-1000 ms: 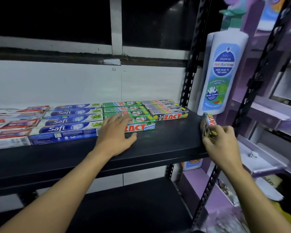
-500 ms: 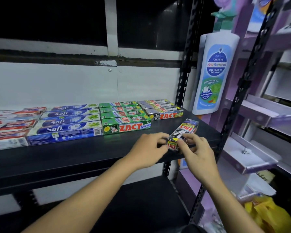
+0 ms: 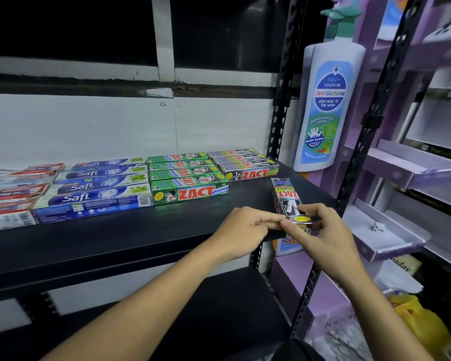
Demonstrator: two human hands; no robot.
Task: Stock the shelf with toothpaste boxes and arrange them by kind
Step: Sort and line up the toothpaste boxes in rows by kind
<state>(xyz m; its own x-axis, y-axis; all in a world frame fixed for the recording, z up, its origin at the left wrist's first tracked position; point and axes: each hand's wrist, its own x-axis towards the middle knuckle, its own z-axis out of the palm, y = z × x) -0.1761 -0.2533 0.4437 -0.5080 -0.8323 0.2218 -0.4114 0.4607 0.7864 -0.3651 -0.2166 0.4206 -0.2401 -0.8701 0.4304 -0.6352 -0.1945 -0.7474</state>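
At front edge of matte black shelf (image 3: pixel 115 238), 4 o'clock from the glossy green Zact cartons (image 3: pixel 190 194), a slim rectangular Zact Smokers box (image 3: pixel 288 198) points to 12. Left hand (image 3: pixel 241 230) pinches its near end from 9 o'clock; right hand (image 3: pixel 320 230) thumb & fingers clamp it from 3. Grey Smokers row (image 3: pixel 250 173) lies flat at 11.

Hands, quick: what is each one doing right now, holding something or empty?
Left hand: pinches the near end of the Zact Smokers box.
Right hand: curled round the same end, holding it.
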